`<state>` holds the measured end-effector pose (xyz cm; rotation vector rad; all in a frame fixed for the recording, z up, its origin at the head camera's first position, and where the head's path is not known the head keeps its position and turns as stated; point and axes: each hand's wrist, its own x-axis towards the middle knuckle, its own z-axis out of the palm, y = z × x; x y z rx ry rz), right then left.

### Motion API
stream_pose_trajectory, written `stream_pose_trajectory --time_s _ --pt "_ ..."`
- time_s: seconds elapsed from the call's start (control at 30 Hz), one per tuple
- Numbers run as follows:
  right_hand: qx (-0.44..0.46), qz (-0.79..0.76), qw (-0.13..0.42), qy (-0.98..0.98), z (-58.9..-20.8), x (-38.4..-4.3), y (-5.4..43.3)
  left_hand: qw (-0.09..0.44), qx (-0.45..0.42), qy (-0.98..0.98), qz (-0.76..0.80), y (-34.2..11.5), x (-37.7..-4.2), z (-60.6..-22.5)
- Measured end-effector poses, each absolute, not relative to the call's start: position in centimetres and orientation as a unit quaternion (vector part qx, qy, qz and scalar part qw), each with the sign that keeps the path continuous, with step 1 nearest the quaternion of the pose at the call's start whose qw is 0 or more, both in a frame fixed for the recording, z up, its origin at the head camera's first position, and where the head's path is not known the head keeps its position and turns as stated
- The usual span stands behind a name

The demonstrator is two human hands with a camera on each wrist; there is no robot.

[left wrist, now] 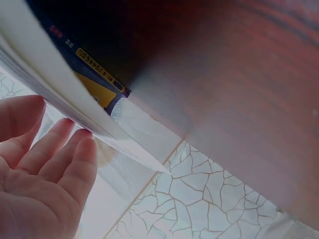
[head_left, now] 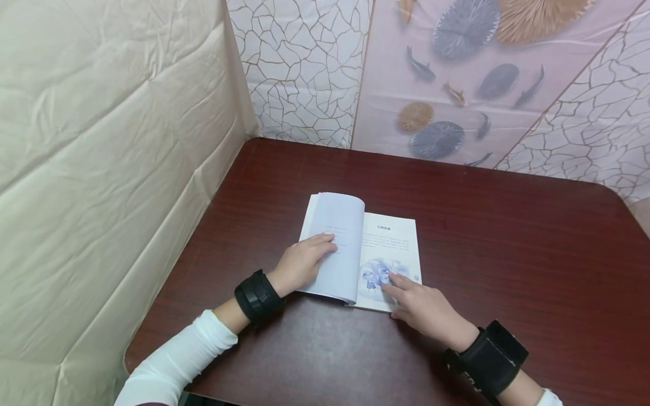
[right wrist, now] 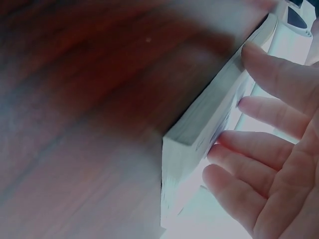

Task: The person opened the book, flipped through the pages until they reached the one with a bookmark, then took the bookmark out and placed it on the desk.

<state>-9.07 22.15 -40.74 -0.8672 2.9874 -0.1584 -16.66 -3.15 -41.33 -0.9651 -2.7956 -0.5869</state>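
An open book point(head_left: 390, 232) lies on the dark red table, its left pages point(head_left: 339, 211) curving up near the spine. My left hand point(head_left: 301, 265) rests on the left page with fingers extended. From the left wrist view, those fingertips touch the page face, and a dark blue and yellow cover point(left wrist: 97, 92) shows beneath the pages. On the lower right page, the fingers of my right hand point(head_left: 426, 309) lie loosely stretched over a blue illustration point(head_left: 376, 272). The right wrist view has the thumb along the bottom page edges point(right wrist: 199, 117) and the other fingertips on the page.
The reddish-brown wooden table point(head_left: 508, 248) extends around the book. A cream cloth point(head_left: 101, 169) hangs along the left side. Behind the table's far edge stands a patterned wall covering point(head_left: 304, 73). Black bands point(head_left: 258, 297) encircle both wrists.
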Motion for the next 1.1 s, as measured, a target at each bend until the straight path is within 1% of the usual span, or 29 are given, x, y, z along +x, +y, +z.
stream_pose_trajectory --time_s 0.3,0.6,0.87,1.1 --pt "-0.283 -0.063 0.018 0.957 -40.53 -9.18 22.28 0.068 -0.321 -0.926 -0.189 -3.17 -16.74 -41.49" --pt "-0.283 -0.076 0.026 0.956 -40.33 -9.17 22.42 0.061 -0.315 -0.928 -0.188 -3.14 -16.69 -41.39" --pt "-0.293 -0.068 0.014 0.954 -40.27 -8.98 22.47 0.07 -0.319 -0.924 -0.2 -3.15 -16.64 -41.37" --pt "-0.311 -0.028 -0.026 0.95 -40.39 -8.96 22.59 0.08 -0.321 -0.923 -0.197 -3.1 -16.51 -41.23"
